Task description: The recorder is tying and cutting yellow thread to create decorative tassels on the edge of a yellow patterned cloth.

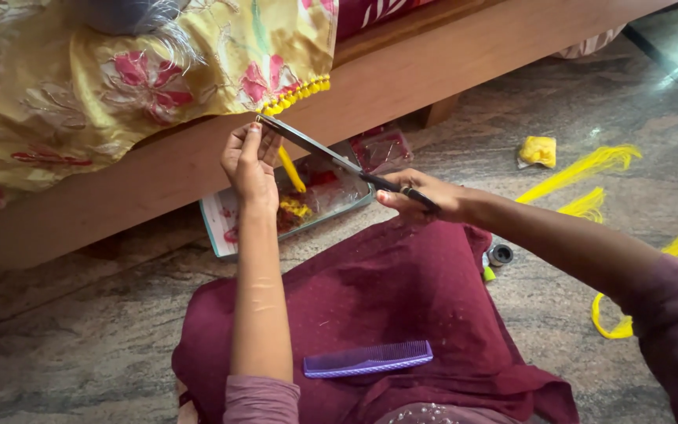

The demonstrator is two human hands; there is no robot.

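On a mottled stone floor beside a low wooden bed frame [449, 74], the left hand [251, 161] pinches a limp, light yellow tassel [292, 169] at its top, at twelve o'clock from the lap, while the right hand [425, 196] grips stiff scissors [331, 155] by the handles, their blades nearly closed.

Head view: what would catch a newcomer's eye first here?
Long scissors stretch across the centre, held in the right hand, blades tipped up to the yellow tassel fringe of a floral cloth. The left hand pinches a yellow tassel beneath them. A purple comb lies on the maroon lap below.
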